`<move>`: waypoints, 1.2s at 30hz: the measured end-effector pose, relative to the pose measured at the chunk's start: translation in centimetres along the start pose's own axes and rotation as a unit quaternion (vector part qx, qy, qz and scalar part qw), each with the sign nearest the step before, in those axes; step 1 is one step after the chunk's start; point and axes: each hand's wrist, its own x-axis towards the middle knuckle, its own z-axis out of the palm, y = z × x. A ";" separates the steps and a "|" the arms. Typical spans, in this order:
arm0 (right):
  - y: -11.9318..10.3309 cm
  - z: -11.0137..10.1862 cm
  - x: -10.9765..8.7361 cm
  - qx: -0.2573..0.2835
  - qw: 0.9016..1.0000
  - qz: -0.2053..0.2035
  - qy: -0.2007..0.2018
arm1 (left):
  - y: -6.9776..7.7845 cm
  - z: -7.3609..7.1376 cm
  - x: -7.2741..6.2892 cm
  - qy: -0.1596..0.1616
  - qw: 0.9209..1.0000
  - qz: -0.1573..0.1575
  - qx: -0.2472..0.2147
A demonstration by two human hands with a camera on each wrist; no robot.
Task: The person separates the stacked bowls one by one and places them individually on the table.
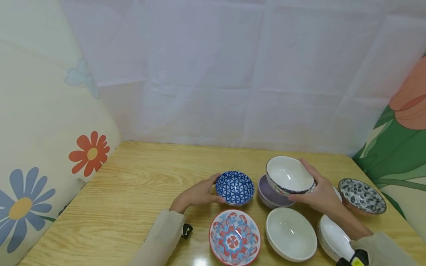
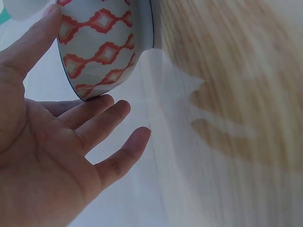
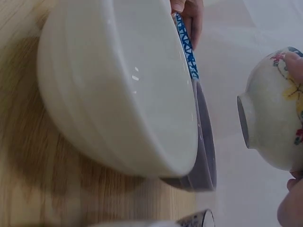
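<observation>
With thumb and fingers at opposite sides of its rim, my left hand (image 1: 199, 193) grips a small bowl (image 1: 235, 187) with a blue triangle pattern inside. Red diamond shapes cover the outer wall of the bowl (image 2: 102, 42) in the left wrist view. My right hand (image 1: 321, 194) holds a white-lined bowl (image 1: 288, 173) by its side, tilted, above a purple bowl (image 1: 270, 197). Flowers decorate the outside of this raised bowl (image 3: 272, 111) in the right wrist view, where its foot is off any surface. The purple bowl is partly hidden beneath it.
Nearer to me stand a red-and-blue patterned bowl (image 1: 234, 236), a cream bowl (image 1: 291, 233) and a white bowl (image 1: 334, 236) partly behind my right arm. A black-and-white floral bowl (image 1: 362, 195) is at the far right. Behind the wooden table (image 1: 133, 192) hangs a white cloth (image 1: 199, 74).
</observation>
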 end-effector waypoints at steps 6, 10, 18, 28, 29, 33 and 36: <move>1.6 -1.5 -0.9 0.027 0.999 0.028 0.004 | 0.0 0.1 0.2 0.000 1.000 -0.005 0.002; 2.9 -2.3 -1.6 0.031 0.998 0.050 0.004 | -0.1 0.1 0.2 -0.001 1.000 -0.004 0.004; 5.1 -3.8 -3.1 -0.020 0.998 0.055 0.033 | -0.1 0.1 0.2 0.000 1.000 -0.005 0.007; 8.0 -5.3 -4.8 -0.032 0.995 0.080 0.057 | -0.3 0.2 0.1 0.000 1.000 -0.006 0.010; 8.3 -5.4 -5.0 -0.035 0.994 0.083 0.063 | -0.3 0.2 0.1 -0.001 1.000 -0.007 0.011; 9.3 -5.4 -5.9 -0.038 0.990 0.088 0.099 | -0.2 0.1 0.1 -0.002 1.000 -0.009 0.011; 10.0 -5.4 -6.6 -0.029 0.989 0.071 0.125 | -0.2 0.1 0.1 -0.003 1.000 -0.010 0.011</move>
